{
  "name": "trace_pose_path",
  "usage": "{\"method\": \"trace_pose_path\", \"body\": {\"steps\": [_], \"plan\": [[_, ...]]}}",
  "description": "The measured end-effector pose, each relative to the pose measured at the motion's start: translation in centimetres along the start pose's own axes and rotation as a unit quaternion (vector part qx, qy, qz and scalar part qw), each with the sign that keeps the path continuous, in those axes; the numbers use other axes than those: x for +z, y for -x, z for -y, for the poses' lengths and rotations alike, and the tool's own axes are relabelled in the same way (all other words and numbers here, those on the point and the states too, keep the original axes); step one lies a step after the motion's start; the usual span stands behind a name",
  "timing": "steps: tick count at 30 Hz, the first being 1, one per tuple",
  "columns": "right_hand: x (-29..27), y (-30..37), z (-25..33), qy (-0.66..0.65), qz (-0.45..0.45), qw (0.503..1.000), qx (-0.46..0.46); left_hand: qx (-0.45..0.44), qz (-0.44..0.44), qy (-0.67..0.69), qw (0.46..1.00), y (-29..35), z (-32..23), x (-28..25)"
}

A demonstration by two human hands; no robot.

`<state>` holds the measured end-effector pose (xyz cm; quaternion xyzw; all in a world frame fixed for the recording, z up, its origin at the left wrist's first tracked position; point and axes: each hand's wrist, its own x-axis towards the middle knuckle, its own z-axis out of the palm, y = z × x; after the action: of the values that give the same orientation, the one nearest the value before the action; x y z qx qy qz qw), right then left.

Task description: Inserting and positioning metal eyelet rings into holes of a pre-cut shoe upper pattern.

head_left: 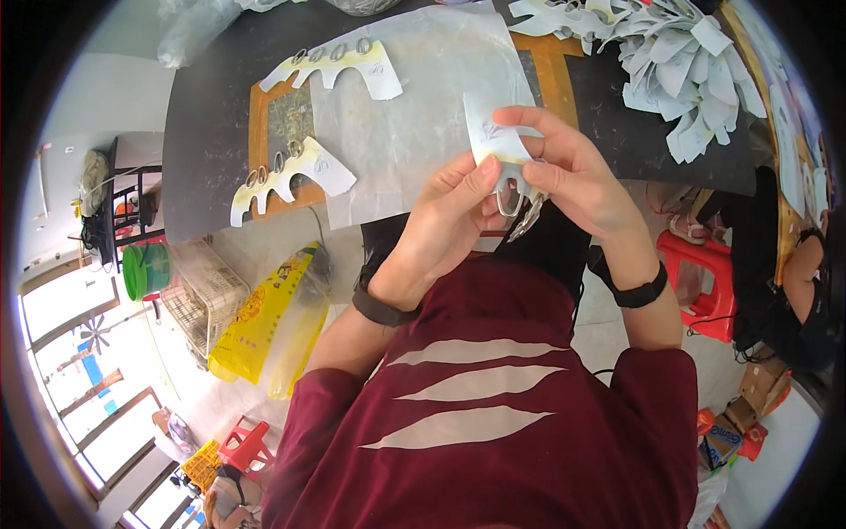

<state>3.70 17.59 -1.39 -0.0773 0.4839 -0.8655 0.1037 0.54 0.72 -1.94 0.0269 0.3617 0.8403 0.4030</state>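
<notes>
pinching white card (478,119) with metal loops (526,222), grip of left hand (454,189) and right hand (577,172) closed on it; paper pile (692,70) far right on tabletop (207,132).

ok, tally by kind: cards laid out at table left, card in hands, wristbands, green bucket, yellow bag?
Laid-out cards: 2
Held card: 1
Wristbands: 2
Green bucket: 1
Yellow bag: 1
Total: 7
</notes>
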Motion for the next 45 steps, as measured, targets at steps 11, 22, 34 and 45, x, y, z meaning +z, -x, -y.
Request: {"method": "trace_pose_path", "body": {"steps": [11,22,34,45], "plan": [[0.4,0.4,1.4,0.147,-0.032,0.988,0.029,0.007,0.029,-0.315,0.949,0.1,-2.3,-0.7],[1.0,0.6,1.8,0.272,-0.052,0.961,-0.017,0.019,0.035,-0.393,0.919,0.1,-3.3,-1.2],[2.9,-0.3,-2.0,0.147,-0.203,0.96,-0.127,0.125,-0.081,-0.29,0.945,-0.1,-1.1,-0.2],[3.6,-1.2,-1.9,0.17,-0.269,0.934,-0.163,0.185,-0.093,-0.387,0.899,0.0,-1.4,0.2]]}}
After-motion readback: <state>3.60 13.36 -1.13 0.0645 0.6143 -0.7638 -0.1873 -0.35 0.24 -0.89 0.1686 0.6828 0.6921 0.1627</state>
